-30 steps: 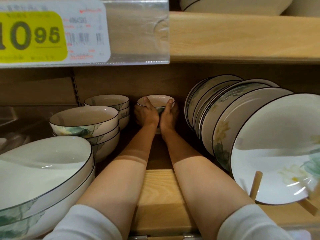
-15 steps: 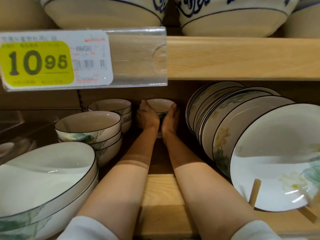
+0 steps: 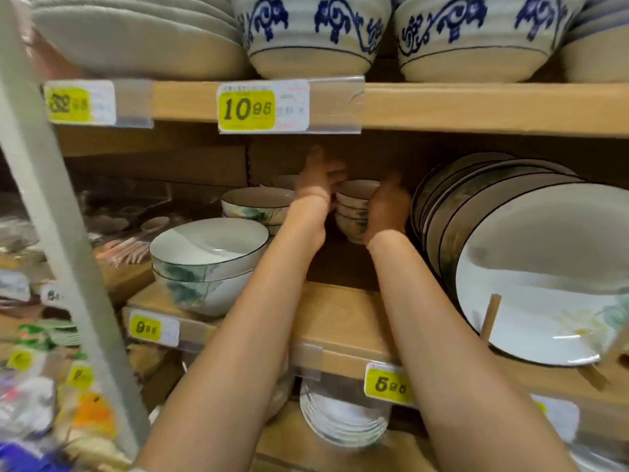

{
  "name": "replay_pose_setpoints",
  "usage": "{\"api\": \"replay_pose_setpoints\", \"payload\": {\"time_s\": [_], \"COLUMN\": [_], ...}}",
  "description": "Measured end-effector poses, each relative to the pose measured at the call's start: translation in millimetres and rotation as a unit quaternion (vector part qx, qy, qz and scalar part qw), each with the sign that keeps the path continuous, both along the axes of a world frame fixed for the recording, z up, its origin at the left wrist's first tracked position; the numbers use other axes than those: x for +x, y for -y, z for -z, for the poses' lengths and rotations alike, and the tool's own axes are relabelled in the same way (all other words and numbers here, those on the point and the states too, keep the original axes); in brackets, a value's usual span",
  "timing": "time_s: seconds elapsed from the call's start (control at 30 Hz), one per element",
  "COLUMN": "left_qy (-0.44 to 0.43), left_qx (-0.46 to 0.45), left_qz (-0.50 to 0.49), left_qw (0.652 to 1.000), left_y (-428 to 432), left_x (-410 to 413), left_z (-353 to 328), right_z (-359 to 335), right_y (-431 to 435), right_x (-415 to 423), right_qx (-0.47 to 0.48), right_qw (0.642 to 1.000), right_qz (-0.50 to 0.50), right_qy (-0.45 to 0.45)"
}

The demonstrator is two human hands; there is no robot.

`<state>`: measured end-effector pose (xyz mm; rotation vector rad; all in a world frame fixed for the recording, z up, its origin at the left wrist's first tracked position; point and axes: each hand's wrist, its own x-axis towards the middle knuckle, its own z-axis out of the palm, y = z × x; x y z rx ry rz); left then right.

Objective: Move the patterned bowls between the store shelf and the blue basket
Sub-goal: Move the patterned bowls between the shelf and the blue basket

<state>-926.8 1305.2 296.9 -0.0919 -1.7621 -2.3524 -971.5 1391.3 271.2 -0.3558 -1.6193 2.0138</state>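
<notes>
Clasping bowls (image 3: 354, 212): left hand (image 3: 315, 187), right hand (image 3: 388, 209)

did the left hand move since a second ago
Yes, upward: the left hand now reaches well above the rim of the bowl stack to its left, once about level. The right hand grips the small bowl stack.

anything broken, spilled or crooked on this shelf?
Nothing stands out. The stack of small bowls between the left hand and right hand looks intact, though blurred. The plates lean on edge against a wooden peg, apparently a display rack. No chips or spills visible.
</notes>
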Motion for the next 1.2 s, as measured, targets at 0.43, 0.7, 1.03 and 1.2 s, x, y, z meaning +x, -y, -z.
{"api": "replay_pose_setpoints", "payload": {"time_s": [0.43,0.7,1.03,1.2], "left_qy": [-0.041,0.078,0.204,0.261], "left_qx": [0.016,0.060,0.045,0.007], "left_qz": [-0.047,-0.241,-0.365,-0.376], "left_qw": [0.998,0.966,0.907,0.889], "left_y": [151.3,310.5,443.6,510.1], "left_x": [244.0,360.1,425.1,421.9], "left_z": [105.4,184.9,250.9,282.9], "right_z": [80.1,149.9,253.2,304.5], "right_y": [66.9,192.0,366.8,438.7], "right_x": [227.6,296.3,316.2,300.4], "right_qx": [-0.086,-0.082,0.047,0.083], "right_qw": [0.962,0.907,0.818,0.788], "right_qz": [-0.255,-0.404,-0.534,-0.552], "right_qy": [-0.046,0.082,0.211,0.260]}}
